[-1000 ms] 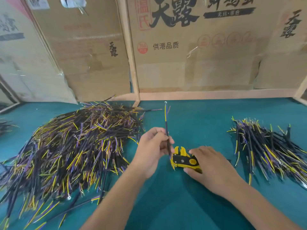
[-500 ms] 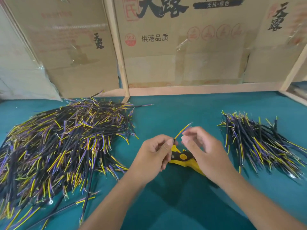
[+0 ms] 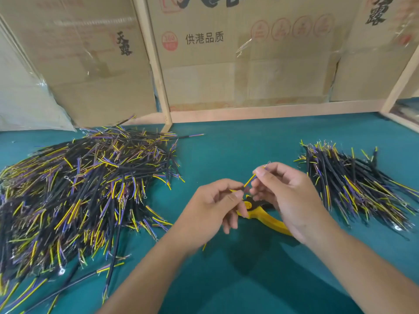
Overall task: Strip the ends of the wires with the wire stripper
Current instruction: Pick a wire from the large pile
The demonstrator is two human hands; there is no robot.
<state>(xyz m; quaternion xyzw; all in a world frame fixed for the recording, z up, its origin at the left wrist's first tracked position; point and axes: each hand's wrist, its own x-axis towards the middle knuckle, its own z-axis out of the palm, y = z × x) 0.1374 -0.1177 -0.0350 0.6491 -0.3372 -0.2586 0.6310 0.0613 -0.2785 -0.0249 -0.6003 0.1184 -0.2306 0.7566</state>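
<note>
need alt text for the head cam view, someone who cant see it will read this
Two hands, left hand and right hand, pinch one yellow-tipped wire between them above a yellow and black wire stripper lying on a teal table. A large wire pile lies to the left, a smaller pile to the right, with cardboard boxes behind.

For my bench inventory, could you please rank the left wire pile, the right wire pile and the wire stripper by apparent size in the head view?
1. Left wire pile, clearly largest.
2. Right wire pile.
3. Wire stripper, smallest, though the hands partly hide it.
</note>
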